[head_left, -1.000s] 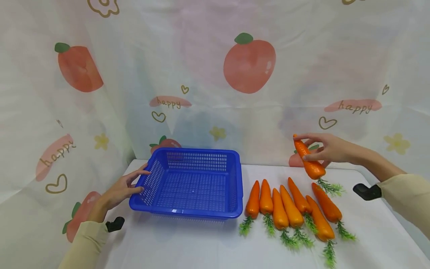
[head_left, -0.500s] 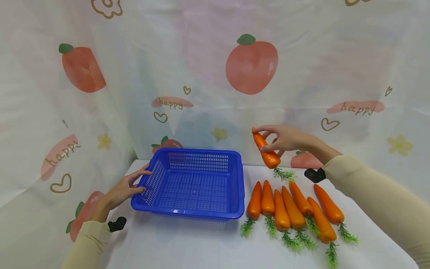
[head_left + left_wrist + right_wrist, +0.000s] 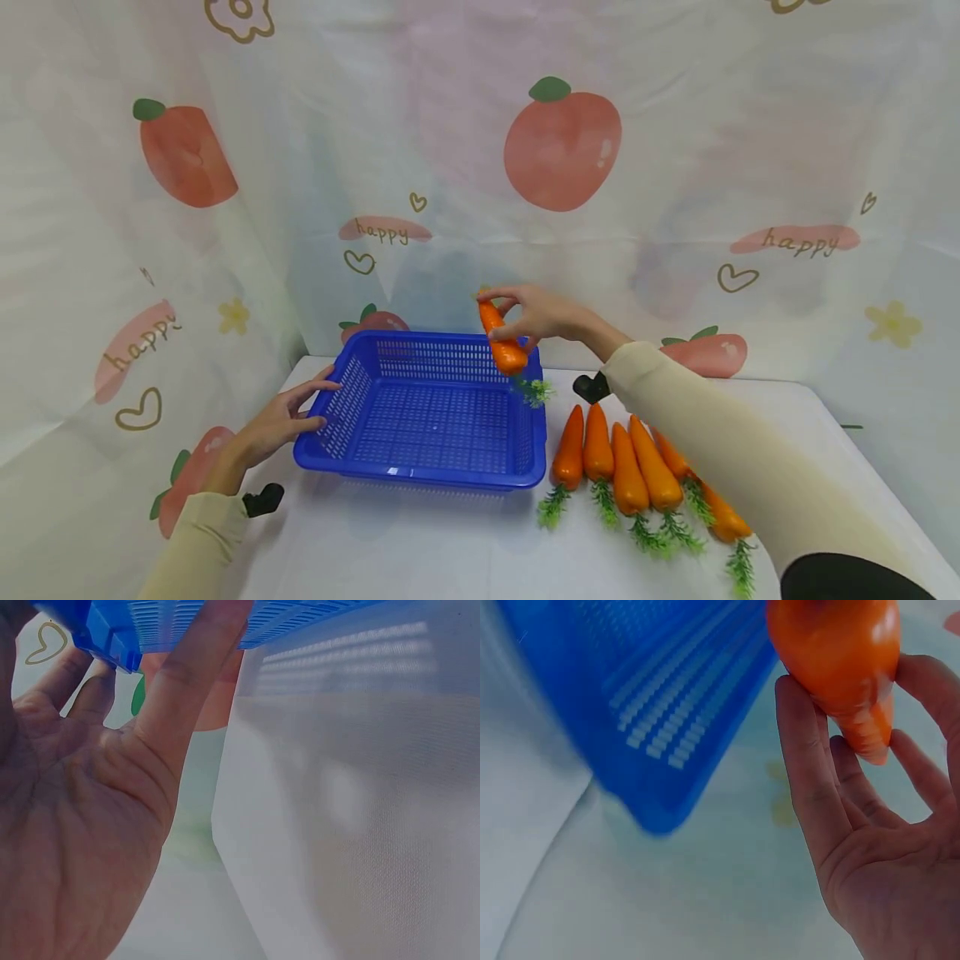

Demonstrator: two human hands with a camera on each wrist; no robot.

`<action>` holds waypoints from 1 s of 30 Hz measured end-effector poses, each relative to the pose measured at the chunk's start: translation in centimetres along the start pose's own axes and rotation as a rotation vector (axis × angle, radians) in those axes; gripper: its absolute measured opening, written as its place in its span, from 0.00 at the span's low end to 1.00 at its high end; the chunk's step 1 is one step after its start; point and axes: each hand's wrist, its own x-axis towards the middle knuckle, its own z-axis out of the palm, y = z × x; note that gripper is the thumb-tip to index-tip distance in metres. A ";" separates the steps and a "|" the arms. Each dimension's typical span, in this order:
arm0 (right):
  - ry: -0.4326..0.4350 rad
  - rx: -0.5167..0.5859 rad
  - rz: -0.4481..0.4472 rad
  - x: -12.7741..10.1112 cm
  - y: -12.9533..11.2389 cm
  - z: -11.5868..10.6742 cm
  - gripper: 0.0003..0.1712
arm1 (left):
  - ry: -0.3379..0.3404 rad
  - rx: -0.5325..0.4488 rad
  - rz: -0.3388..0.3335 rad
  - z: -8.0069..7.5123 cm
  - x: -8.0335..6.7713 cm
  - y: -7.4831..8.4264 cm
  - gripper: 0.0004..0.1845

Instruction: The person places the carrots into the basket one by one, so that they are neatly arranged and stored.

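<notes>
My right hand (image 3: 551, 313) pinches an orange carrot (image 3: 501, 343) between thumb and fingers, over the back right corner of the blue plastic basket (image 3: 450, 478). The carrot's tip points up and its green leafy end hangs down. Up close in the right wrist view, the carrot (image 3: 840, 652) lies between the thumb and fingers, apart from the basket's rim (image 3: 660, 814). On the basket's left side, my left hand (image 3: 272, 425) grips the rim with thumb and fingers spread along it. The basket floor shows bare blue mesh.
Several carrots (image 3: 628, 471) with green tops lie in a loose row to the right of the basket on the white table (image 3: 390, 550). The right forearm hides part of that row. A printed cloth (image 3: 465, 150) hangs behind and at the left.
The right hand has carried the carrot leftward, from above the right end of the carrot row to over the basket's back right corner. The left hand stays on the rim.
</notes>
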 end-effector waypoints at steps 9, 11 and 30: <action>-0.040 0.154 0.007 6.1 -1.1 6.5 0.39 | -0.007 -0.039 -0.023 0.0 0.2 -0.4 0.30; -0.045 0.180 0.013 7.2 -1.2 8.0 0.38 | -0.009 -0.057 -0.024 0.0 0.2 -0.4 0.30; 0.005 0.380 0.203 12.8 -0.2 18.2 0.39 | -0.033 -0.065 0.015 -0.4 0.2 -0.7 0.30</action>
